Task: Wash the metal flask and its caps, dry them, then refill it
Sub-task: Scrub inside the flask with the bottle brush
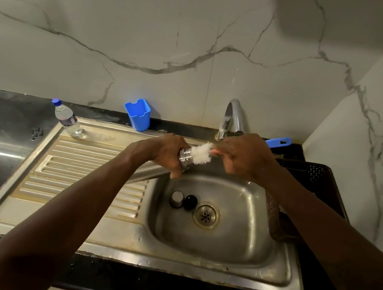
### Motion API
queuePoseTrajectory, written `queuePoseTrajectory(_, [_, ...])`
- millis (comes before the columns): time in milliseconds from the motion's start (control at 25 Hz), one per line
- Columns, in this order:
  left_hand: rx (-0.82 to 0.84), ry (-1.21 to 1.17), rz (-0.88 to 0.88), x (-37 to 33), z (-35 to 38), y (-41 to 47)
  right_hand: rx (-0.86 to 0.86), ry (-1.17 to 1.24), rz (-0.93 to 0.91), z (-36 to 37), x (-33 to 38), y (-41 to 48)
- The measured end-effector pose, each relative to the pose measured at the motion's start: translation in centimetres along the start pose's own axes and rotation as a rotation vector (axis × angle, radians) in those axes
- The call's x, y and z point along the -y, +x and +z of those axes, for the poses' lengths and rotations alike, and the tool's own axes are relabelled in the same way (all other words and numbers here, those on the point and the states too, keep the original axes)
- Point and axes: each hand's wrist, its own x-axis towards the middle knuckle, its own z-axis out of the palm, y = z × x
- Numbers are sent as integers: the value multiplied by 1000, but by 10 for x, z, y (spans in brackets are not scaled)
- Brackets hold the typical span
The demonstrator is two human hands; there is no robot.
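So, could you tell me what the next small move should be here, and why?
Probably push the brush into the flask. The left hand holds the flask sideways over the sink; the right hand has the bristles at its mouth, mostly outside. The two caps wait by the drain.

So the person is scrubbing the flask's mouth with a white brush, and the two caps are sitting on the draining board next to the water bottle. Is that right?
Not quite. The head view shows both caps, the metal cap and the black cap, lying in the sink basin beside the drain, not on the draining board. The rest holds: the white brush is at the flask mouth.
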Motion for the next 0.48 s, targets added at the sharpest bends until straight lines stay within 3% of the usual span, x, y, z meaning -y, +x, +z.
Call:
queuePoseTrajectory(120, [-149, 46, 63, -15, 7, 8, 249, -63, 70, 7, 22, 15])
queuePoseTrajectory(200, [-360, 126, 61, -7, 8, 5, 267, -43, 144, 4, 20, 18])
queuePoseTrajectory(360, [-868, 323, 151, 21, 23, -3, 237, 451, 585, -13, -6, 17])
queuePoseTrajectory(480, [-1073, 362, 200, 4, 34, 10, 392, 543, 781, -11, 13, 40])
